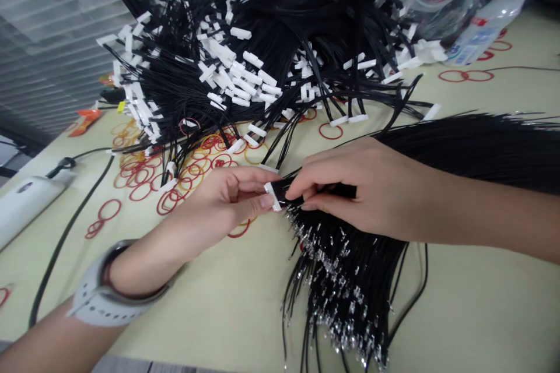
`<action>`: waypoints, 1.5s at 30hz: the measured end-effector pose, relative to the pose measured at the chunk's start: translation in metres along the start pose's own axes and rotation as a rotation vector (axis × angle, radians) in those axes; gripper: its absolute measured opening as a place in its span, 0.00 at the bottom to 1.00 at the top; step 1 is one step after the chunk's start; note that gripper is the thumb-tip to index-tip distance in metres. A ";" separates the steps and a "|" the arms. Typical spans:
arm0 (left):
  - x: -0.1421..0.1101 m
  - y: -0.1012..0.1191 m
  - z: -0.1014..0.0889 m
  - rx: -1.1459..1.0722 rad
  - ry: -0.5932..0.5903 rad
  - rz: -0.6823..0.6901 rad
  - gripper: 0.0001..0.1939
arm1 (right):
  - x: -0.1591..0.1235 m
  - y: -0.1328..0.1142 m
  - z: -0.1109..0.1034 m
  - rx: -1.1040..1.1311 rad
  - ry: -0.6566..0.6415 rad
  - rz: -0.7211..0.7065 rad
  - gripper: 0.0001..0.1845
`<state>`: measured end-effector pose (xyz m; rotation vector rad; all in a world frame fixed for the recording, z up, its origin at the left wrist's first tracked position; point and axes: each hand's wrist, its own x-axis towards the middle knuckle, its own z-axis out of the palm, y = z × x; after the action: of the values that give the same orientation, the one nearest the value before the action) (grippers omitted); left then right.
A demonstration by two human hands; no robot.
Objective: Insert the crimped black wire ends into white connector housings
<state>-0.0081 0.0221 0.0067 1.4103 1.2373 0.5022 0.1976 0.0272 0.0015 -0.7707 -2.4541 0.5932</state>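
Observation:
Between the thumb and fingers of my left hand (231, 198) is a small white connector housing (273, 197), pinched at its end. My right hand (350, 186) is closed just to the right of it, thumb and fingertips together at a black wire that meets the housing; the exact grip is partly hidden by the fingers. Below and under my right hand spreads a thick bundle of loose black wires (350, 280) with shiny metal terminals on their ends. The bundle runs on to the right behind my right forearm.
A large heap of black cables (306, 17) with white connectors fills the back of the table (219, 315). Red and yellow rubber bands (188, 169) lie scattered before it. A white power strip (35, 198) sits at left; a plastic bottle (490, 26) and clear bag (455, 0) stand back right.

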 end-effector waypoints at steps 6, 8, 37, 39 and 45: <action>-0.001 0.001 0.000 0.042 -0.036 -0.027 0.14 | -0.001 -0.001 0.000 0.040 -0.068 -0.020 0.10; -0.001 0.001 0.000 0.039 -0.034 -0.021 0.14 | -0.001 -0.001 0.002 0.029 -0.047 -0.007 0.11; -0.012 -0.001 -0.004 1.000 0.005 0.775 0.10 | 0.004 -0.014 -0.037 0.103 -0.199 0.045 0.05; -0.010 -0.001 -0.003 0.939 0.091 0.807 0.09 | 0.002 -0.016 -0.038 0.130 -0.341 0.089 0.05; 0.000 -0.003 0.001 0.406 0.170 0.417 0.08 | -0.003 -0.014 -0.031 -0.038 -0.383 0.074 0.09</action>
<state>-0.0085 0.0213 0.0036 2.0258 1.2257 0.6914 0.2116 0.0226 0.0326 -0.8296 -2.7998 0.7868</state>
